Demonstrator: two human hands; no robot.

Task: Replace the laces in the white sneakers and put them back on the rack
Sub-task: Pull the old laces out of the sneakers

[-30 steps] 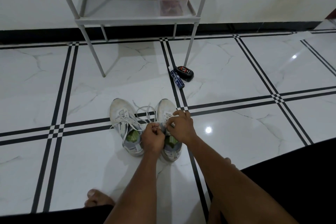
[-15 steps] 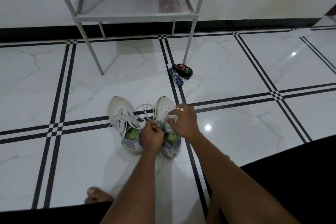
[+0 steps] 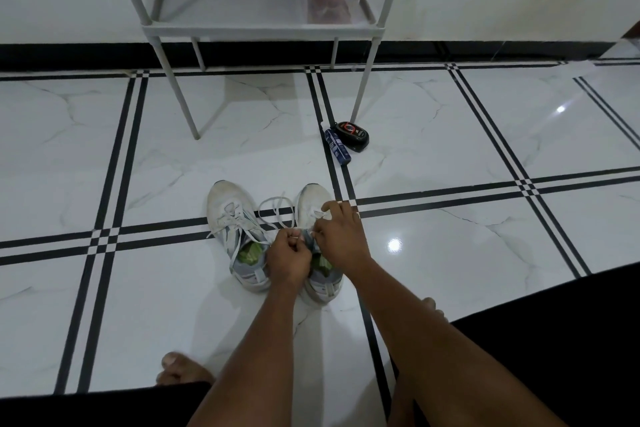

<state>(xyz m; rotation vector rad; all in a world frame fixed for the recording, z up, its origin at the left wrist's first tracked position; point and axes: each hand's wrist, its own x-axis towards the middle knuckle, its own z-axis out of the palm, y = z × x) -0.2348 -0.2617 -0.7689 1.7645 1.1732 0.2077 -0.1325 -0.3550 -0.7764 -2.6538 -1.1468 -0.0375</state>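
Head view: two white sneakers point(image 3: 239, 236) side by side on the tiled floor point(image 3: 450, 253), well short of the rack point(image 3: 263, 32). Left hand point(image 3: 289, 258) and right hand point(image 3: 341, 236) each pinch the lace point(image 3: 273, 206) over the right-side sneaker. Beyond, a small bottle point(image 3: 337, 146) beside a rack leg.

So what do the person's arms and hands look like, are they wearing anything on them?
Nothing that I can see. Both forearms are bare with no sleeves in view, and the left hand and right hand have no gloves. No watch, bracelet or ring shows. The only clothing in view is black fabric over the legs.
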